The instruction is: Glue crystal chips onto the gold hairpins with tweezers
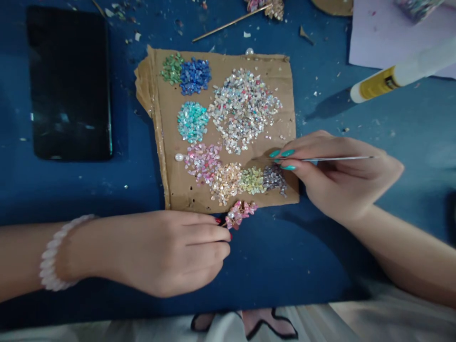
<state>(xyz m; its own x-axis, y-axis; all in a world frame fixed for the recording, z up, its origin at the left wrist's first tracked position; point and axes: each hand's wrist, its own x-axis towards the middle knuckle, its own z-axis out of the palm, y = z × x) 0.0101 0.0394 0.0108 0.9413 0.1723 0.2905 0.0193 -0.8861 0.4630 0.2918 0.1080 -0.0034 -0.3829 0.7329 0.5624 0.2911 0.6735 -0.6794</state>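
Note:
My left hand [167,251] lies on the blue table, fingers curled shut, pinching a small pink bead flower [239,213] just below the cardboard's front edge. My right hand [338,175] is closed in a pinch on a thin metal needle tool [335,158], its tip pointing left over the grey chips [274,176]. The brown cardboard sheet [164,142] carries separate piles of small shell chips: green [172,68], blue [194,75], turquoise [192,121], a large white pile [244,109], pink [202,161], peach [226,180] and pale yellow-green [252,180].
A black phone [69,83] lies at the left. A glue tube [402,71] slants at the right over a white paper sheet [377,33]. A thin wooden stick [230,23] lies at the top. Loose pearls [178,157] rest on the cardboard. Scraps dot the blue table [320,109].

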